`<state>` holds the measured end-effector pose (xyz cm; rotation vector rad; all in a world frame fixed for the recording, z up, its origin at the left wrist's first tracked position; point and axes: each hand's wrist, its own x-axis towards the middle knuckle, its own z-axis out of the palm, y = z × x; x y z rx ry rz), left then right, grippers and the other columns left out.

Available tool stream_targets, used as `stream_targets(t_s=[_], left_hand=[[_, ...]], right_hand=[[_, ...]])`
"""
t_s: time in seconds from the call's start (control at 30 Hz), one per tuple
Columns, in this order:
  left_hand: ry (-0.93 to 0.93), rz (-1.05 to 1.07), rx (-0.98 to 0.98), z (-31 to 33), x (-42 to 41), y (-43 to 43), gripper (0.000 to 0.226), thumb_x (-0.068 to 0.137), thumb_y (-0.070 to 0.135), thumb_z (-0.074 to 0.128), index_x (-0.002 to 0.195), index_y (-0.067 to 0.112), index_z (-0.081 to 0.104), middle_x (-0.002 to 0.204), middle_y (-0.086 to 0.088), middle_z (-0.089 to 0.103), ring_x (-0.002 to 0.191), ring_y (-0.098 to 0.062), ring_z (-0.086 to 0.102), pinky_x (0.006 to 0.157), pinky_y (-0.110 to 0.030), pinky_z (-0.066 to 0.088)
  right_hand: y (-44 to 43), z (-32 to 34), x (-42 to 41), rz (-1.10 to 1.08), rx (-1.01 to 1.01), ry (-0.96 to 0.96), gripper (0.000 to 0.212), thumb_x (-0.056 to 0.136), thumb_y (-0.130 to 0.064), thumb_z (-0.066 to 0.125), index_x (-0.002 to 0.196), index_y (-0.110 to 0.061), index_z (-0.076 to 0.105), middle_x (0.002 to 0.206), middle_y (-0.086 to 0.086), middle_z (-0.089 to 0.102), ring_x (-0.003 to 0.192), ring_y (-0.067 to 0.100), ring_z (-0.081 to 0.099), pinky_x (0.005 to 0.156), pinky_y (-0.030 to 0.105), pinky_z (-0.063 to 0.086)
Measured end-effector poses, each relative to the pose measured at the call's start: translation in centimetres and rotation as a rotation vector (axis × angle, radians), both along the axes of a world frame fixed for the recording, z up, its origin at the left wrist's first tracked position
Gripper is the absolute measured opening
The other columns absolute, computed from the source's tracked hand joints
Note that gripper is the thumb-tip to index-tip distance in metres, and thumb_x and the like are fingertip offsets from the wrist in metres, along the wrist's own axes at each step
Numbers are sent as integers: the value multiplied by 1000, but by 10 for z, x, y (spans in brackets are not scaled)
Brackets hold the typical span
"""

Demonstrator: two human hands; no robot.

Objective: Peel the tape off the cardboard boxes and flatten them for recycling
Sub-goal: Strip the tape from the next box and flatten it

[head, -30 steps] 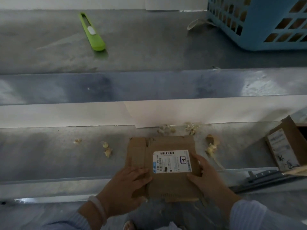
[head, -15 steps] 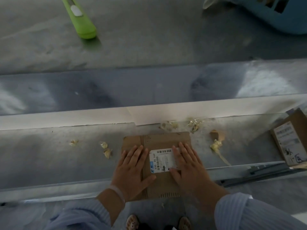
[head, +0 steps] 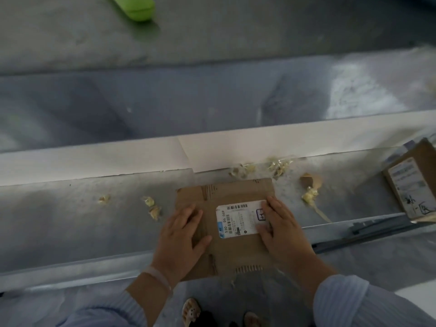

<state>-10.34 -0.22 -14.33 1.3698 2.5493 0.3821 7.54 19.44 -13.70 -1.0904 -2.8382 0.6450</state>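
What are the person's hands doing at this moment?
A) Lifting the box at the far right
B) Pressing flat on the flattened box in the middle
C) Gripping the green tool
B: the left hand and the right hand lie with straight fingers on the flattened box, one on each side of its label.
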Motion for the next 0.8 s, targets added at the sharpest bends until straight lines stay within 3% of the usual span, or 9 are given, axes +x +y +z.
stream_targets(t_s=[0.07, 0.1, 0.2, 0.27, 0.37, 0.43, 0.53, 0.8], left_hand=[[30, 169, 67, 6, 7, -13, 62, 85, 56, 55, 138, 23, 49, 138, 1, 43, 126, -21, 41, 105, -40, 37], [41, 243, 88, 8, 11, -19, 60, 83, 55, 59, 133, 23, 54, 129, 0, 49, 117, -22, 46, 98, -40, 43], [-122, 461, 87, 10, 26, -25, 62, 81, 50, 65, 134, 22, 48, 123, -5, 48, 110, -23, 48, 95, -40, 46], [-296, 603, 179, 10, 39, -23, 63, 79, 41, 72, 132, 18, 47, 120, -6, 48, 108, -23, 51, 93, -38, 47], [-474, 790, 270, 8, 53, -27, 55, 77, 36, 76, 121, 15, 50, 97, 4, 57, 83, -13, 56, 67, -23, 46], [-529, 851, 215, 6, 63, -38, 52, 79, 41, 73, 120, 18, 50, 94, 5, 59, 76, -10, 53, 59, -20, 38], [-523, 901, 224, 6, 77, -62, 45, 79, 46, 71, 113, 25, 51, 92, 10, 61, 78, -11, 57, 64, -25, 43], [-331, 1091, 412, 58, 66, -167, 39, 78, 40, 74, 104, 31, 46, 81, 16, 58, 71, 0, 55, 54, -18, 38]], right_hand=[[-2, 4, 12, -140, 34, 43, 56, 89, -50, 55, 137, -24, 46, 138, -6, 42, 129, 14, 34, 110, 33, 30], [-2, 5, 18, -203, 19, 51, 50, 85, -52, 58, 128, -26, 51, 124, -7, 48, 118, 14, 42, 104, 35, 38], [2, 10, 29, -329, -195, 60, 46, 77, -52, 70, 110, -29, 49, 104, -9, 52, 92, 12, 54, 80, 33, 51], [7, 11, 34, -349, -328, 69, 44, 76, -46, 75, 106, -30, 46, 97, -10, 56, 83, 9, 56, 70, 27, 48], [15, 7, 44, -413, -463, 122, 36, 80, -41, 74, 104, -26, 52, 100, -4, 63, 83, 12, 57, 70, 27, 45], [17, 4, 50, -363, -459, 77, 32, 82, -42, 71, 104, -21, 63, 95, -5, 67, 81, 11, 60, 65, 25, 46], [11, 6, 49, -284, -535, 51, 29, 83, -45, 69, 102, -23, 69, 92, -6, 70, 79, 10, 64, 57, 22, 45], [-71, 36, -24, -3, -579, 136, 18, 84, -43, 68, 87, -27, 60, 85, -10, 65, 77, 10, 63, 66, 29, 52]])
